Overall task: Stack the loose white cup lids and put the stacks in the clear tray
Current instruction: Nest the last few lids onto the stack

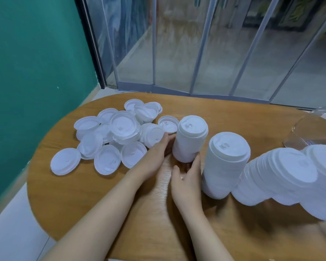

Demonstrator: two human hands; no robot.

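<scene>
An upright stack of white lids (190,140) stands mid-table. My left hand (156,151) cups its lower left side, thumb and fingers curled round the base. My right hand (188,176) touches the stack's front right base with fairly straight fingers, thumb apart. Several loose white lids (109,140) lie in a heap to the left, some overlapping. A second, taller stack (226,162) stands just right of my right hand. Two more stacks (275,176) lean at the right edge. The clear tray (307,129) sits at the far right, partly hidden behind them.
The round wooden table (139,213) ends close to the heap on the left and near my forearms in front. A green wall (36,72) stands to the left and clear curtain strips (196,53) hang behind the table.
</scene>
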